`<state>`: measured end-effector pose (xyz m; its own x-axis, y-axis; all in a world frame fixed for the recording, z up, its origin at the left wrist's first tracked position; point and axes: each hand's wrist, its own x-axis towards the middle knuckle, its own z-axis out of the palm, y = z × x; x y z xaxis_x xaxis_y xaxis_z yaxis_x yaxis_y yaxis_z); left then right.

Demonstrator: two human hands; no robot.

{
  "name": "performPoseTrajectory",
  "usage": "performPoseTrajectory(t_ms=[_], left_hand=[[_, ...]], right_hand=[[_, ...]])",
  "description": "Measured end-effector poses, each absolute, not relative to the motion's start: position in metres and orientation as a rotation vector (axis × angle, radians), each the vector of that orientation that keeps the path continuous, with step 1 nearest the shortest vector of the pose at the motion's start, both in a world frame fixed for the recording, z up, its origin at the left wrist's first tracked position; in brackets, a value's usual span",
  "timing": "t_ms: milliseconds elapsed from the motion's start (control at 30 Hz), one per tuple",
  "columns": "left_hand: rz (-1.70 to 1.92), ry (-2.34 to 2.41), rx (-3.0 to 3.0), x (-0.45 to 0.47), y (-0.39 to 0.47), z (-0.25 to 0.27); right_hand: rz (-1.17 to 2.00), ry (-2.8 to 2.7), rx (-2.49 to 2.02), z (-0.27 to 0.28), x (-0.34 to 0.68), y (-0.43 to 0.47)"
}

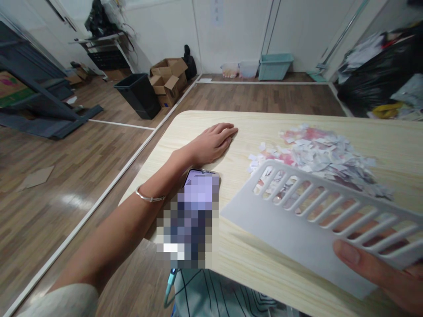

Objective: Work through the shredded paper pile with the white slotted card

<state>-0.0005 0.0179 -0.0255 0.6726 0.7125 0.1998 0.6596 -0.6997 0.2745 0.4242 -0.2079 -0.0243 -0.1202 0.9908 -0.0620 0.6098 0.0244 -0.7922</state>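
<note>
Nearside of the paper-scrap heap [330, 152], the right hand [390, 275] clamps a slotted white plastic panel [291, 233] between thumb and fingers; left of the heap (open tabletop [253, 132] between, reaching the far edge), the left hand [213, 144] lies flat, fingers extended, empty.

A black bin [140, 97] stands beside open cardboard boxes [165, 88], a teal tub [275, 68] near the wall [238, 39].

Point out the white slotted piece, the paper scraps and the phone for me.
White slotted piece [304, 239]: head view, on its plain, unslotted band.
Paper scraps [324, 154]: head view, middle of the heap.
Phone [201, 189]: head view, upper part of the screen.
</note>
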Motion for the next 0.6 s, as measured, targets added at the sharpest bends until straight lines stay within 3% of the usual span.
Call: performPoseTrajectory(t_ms=[267, 600], left_hand=[[0.420, 1.123, 2.721, 0.001, 0.014, -0.023], [0.468, 1.113, 2.700, -0.002, 0.019, -0.028]], right_hand=[[1.087, -1.877, -1.442, -0.006, 0.408, -0.194], [1.008, -1.727, -1.421, 0.044, 0.332, -0.171]])
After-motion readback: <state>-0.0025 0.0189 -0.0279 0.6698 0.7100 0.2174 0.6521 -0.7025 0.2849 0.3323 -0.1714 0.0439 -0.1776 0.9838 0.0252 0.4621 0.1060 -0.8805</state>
